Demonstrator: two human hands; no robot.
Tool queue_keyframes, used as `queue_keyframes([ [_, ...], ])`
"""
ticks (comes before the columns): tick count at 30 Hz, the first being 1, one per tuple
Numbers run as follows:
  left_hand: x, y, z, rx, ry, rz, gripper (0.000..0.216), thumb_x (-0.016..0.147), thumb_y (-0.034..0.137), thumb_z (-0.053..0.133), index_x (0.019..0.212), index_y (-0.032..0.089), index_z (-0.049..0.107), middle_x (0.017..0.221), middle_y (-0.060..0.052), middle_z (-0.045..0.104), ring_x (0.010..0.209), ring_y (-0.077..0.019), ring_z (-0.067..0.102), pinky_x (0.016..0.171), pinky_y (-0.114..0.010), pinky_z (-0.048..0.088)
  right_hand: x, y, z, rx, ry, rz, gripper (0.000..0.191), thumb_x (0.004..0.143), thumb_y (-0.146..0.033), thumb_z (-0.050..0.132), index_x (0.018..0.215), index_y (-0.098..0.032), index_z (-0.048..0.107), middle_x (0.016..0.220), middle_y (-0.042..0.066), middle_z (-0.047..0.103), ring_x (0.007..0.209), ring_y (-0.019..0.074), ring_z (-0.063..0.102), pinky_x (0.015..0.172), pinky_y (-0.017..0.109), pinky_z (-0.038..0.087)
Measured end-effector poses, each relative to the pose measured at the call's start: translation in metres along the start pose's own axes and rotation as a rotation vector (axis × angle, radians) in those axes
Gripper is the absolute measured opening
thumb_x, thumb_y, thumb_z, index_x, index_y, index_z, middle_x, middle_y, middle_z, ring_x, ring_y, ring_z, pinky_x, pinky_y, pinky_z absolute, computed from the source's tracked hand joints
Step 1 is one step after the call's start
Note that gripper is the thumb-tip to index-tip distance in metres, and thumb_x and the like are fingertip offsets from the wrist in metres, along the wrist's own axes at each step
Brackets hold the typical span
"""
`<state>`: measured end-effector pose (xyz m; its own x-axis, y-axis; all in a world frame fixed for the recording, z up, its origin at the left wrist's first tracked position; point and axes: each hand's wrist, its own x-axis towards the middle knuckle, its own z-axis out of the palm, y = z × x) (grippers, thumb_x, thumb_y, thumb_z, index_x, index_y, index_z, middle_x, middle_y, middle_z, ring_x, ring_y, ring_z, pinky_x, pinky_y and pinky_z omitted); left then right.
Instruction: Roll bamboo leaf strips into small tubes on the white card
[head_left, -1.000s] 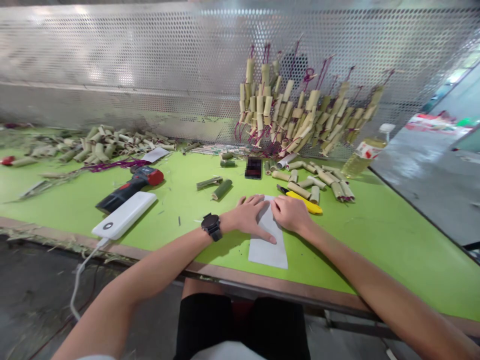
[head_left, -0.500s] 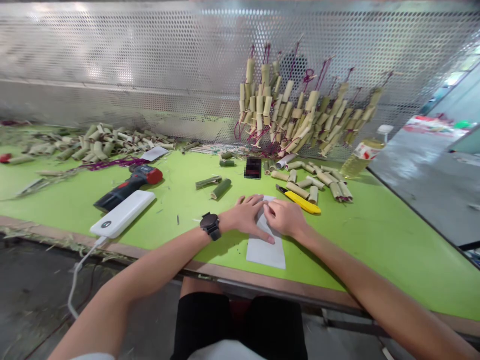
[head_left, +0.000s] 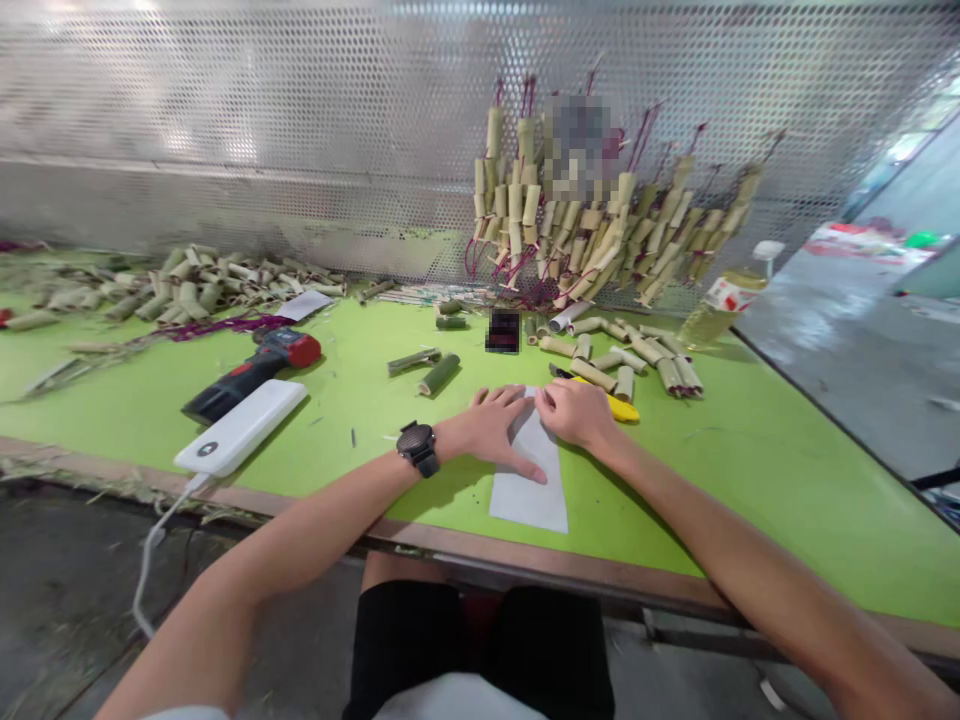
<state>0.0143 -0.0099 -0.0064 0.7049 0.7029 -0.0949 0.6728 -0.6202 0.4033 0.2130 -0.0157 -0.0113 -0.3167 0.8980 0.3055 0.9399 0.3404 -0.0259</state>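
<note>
A white sheet of paper (head_left: 531, 500) lies on the green table in front of me, its long side pointing away. My left hand (head_left: 495, 430) rests flat across its left side, fingers spread and thumb stretched over the paper. At the sheet's far right edge, my right hand (head_left: 576, 410) is closed with its fingers curled to a pinch; what is between the fingertips is hidden. Partly behind that hand lies a yellow utility knife (head_left: 622, 409). Two green bamboo pieces (head_left: 439, 374) lie beyond my left hand.
Strung bamboo segments (head_left: 592, 240) hang on the perforated metal panel. Cut bamboo pieces (head_left: 199, 285) are heaped at far left, near a cordless drill (head_left: 251, 375) and a white power bank (head_left: 244, 430) with a cable. An oil bottle (head_left: 724, 305) stands at right.
My right hand has moved slightly away from me, towards the far right edge of the paper, covering more of the knife. My left hand stays spread on the sheet.
</note>
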Motion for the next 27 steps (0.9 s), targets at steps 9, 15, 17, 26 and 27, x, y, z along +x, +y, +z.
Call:
queue_keyframes([
  [9, 0.0008, -0.0008, 0.0002, 0.004, -0.008, 0.012, 0.142, 0.059, 0.102, 0.063, 0.168, 0.02, 0.023, 0.174, -0.017, 0.017, 0.161, -0.045, 0.012, 0.128, -0.062, 0.007, -0.0011, -0.0012, -0.0027, 0.03, -0.023, -0.01, 0.044, 0.101, -0.039, 0.043, 0.071, -0.018, 0.067, 0.075, 0.007, 0.068, 0.065, 0.0162, 0.05, 0.059, 0.033, 0.019],
  [15, 0.0006, -0.0004, 0.0013, -0.001, -0.016, 0.008, 0.137, 0.063, 0.102, 0.061, 0.167, 0.021, 0.027, 0.175, -0.016, 0.014, 0.161, -0.0436, 0.01, 0.129, -0.061, 0.005, -0.0063, -0.007, -0.0021, 0.079, -0.022, -0.05, 0.045, 0.102, -0.039, 0.041, 0.076, -0.017, 0.07, 0.078, 0.007, 0.069, 0.066, 0.0153, 0.051, 0.059, 0.032, 0.021],
  [17, 0.0003, -0.0007, 0.0012, -0.003, -0.023, 0.016, 0.136, 0.063, 0.102, 0.061, 0.167, 0.021, 0.028, 0.175, -0.016, 0.013, 0.162, -0.043, 0.009, 0.129, -0.06, 0.004, -0.0069, -0.0074, -0.0019, 0.078, -0.025, -0.076, 0.046, 0.103, -0.04, 0.04, 0.077, -0.018, 0.071, 0.077, 0.007, 0.069, 0.066, 0.0155, 0.051, 0.059, 0.032, 0.021],
  [26, -0.0006, 0.0003, 0.0006, 0.012, -0.034, 0.015, 0.137, 0.065, 0.103, 0.057, 0.169, 0.022, 0.021, 0.176, -0.014, 0.01, 0.162, -0.0413, 0.006, 0.129, -0.061, 0.003, -0.0062, -0.003, -0.0046, 0.087, -0.031, -0.037, 0.044, 0.101, -0.04, 0.041, 0.074, -0.018, 0.069, 0.073, 0.007, 0.066, 0.063, 0.0157, 0.049, 0.059, 0.032, 0.021],
  [27, -0.0008, 0.0004, 0.0001, 0.013, -0.037, 0.018, 0.136, 0.066, 0.103, 0.057, 0.169, 0.021, 0.022, 0.176, -0.014, 0.009, 0.162, -0.0413, 0.006, 0.129, -0.061, 0.003, -0.0068, -0.0034, -0.0047, 0.105, -0.042, -0.053, 0.045, 0.101, -0.04, 0.041, 0.073, -0.019, 0.068, 0.071, 0.006, 0.065, 0.062, 0.0153, 0.048, 0.059, 0.032, 0.021],
])
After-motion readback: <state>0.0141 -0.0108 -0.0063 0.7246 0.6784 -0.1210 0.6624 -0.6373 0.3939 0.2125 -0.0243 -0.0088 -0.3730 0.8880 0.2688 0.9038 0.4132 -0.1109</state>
